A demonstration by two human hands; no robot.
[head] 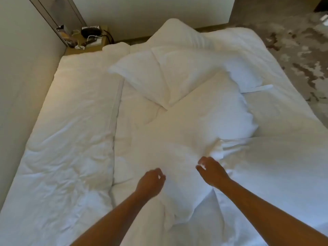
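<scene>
A white pillow (pixel 188 132) lies lengthwise across the middle of the bed (pixel 276 157), its near end bunched into folds. My left hand (pixel 150 181) hovers over that near end with loosely curled fingers and holds nothing that I can see. My right hand (pixel 212 172) is a little further forward, just below a crumpled fold of the pillowcase (pixel 217 151). Its fingers are curled and spread, and they do not visibly close on the cloth. Both hands are slightly blurred.
A second pillow (pixel 159 75) lies beyond the first, and a third (pixel 177 32) stands behind it. A rumpled white duvet (pixel 71 125) covers the bed's left half beside a wall (pixel 21 68). A nightstand (pixel 88 47) with cables is far left. Patterned carpet (pixel 301 50) is to the right.
</scene>
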